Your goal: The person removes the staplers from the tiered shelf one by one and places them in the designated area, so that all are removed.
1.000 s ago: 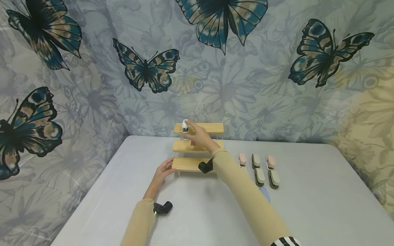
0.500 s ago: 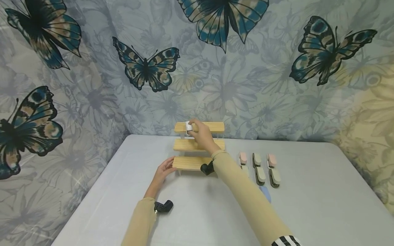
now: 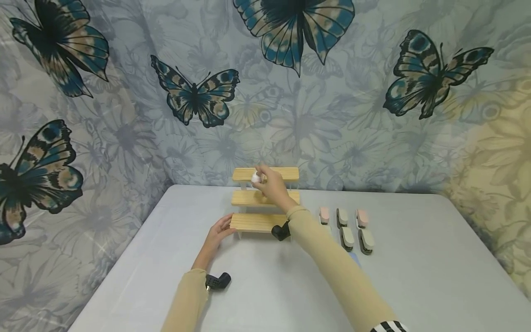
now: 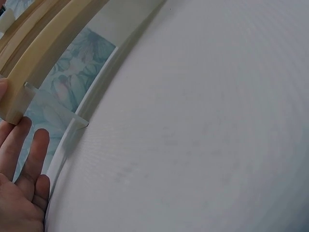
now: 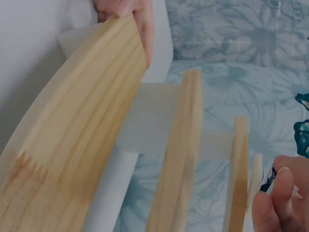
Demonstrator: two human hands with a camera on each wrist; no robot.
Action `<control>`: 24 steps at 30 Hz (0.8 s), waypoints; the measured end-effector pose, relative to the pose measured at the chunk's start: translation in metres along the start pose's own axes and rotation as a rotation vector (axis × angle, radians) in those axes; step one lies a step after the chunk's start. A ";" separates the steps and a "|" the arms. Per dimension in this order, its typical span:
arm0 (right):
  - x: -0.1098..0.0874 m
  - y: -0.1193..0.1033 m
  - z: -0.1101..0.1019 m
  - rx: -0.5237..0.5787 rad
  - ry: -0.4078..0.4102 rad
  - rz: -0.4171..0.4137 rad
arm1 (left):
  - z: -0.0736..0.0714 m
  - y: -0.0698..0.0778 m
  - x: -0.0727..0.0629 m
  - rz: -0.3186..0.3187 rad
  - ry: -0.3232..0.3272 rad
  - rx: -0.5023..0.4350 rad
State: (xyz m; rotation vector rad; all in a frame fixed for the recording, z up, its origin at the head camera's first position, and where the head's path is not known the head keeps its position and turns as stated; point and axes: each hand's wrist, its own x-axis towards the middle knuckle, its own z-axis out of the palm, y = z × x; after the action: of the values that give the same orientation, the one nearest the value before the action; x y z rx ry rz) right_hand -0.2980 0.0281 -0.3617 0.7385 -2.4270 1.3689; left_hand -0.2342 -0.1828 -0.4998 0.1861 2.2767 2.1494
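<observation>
My right hand pinches a small white stapler between thumb and fingers, at the front of the top step of a three-tier wooden display shelf. In the right wrist view the stapler shows a pale side and a dark part beside the fingertips; the fingers hide much of it. My left hand holds the left end of the lowest step. In the left wrist view that hand has its thumb against the board and fingertips touching its underside.
Right of the shelf, small staplers stand in rows on the white table: pink ones behind, pale green ones in front. A blue item lies partly behind my right sleeve. A butterfly-patterned wall rises behind the table.
My right hand has drawn the white stapler slightly right and toward the front of the top step, turning it on the way. My left hand keeps its place on the lowest step.
</observation>
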 end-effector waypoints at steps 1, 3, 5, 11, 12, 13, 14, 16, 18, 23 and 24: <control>-0.001 0.001 -0.001 0.011 0.005 -0.018 | 0.000 0.000 0.000 -0.004 -0.002 0.000; -0.004 0.005 -0.002 0.035 0.010 -0.057 | -0.001 -0.001 0.000 -0.009 -0.004 -0.002; -0.007 0.010 -0.003 0.055 0.014 -0.104 | -0.002 -0.001 0.000 -0.014 -0.001 -0.002; -0.014 0.019 -0.006 0.079 0.022 -0.148 | -0.001 0.000 -0.003 -0.011 0.014 -0.003; -0.014 0.019 -0.007 0.083 0.020 -0.134 | -0.001 0.000 -0.003 -0.011 0.015 -0.005; -0.014 0.019 -0.008 0.101 0.011 -0.105 | 0.000 -0.001 -0.003 -0.011 0.016 -0.005; -0.014 0.019 -0.008 0.112 -0.001 -0.075 | 0.000 -0.001 -0.003 -0.011 0.015 -0.004; -0.012 0.018 -0.008 0.119 -0.037 -0.018 | 0.000 -0.001 -0.003 -0.009 0.015 -0.004; -0.010 0.016 -0.008 0.120 -0.079 0.036 | 0.000 -0.001 -0.003 -0.004 0.012 -0.008; -0.010 0.015 -0.006 0.109 -0.127 0.085 | 0.000 0.000 -0.001 0.007 0.000 -0.019; -0.010 0.015 -0.005 0.103 -0.125 0.085 | 0.000 0.000 0.000 0.006 -0.003 -0.017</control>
State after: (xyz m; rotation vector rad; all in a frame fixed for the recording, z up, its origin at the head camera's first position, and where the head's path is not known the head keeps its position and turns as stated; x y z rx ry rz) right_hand -0.2978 0.0420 -0.3747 0.7752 -2.5255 1.5331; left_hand -0.2339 -0.1827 -0.5000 0.1954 2.2587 2.1692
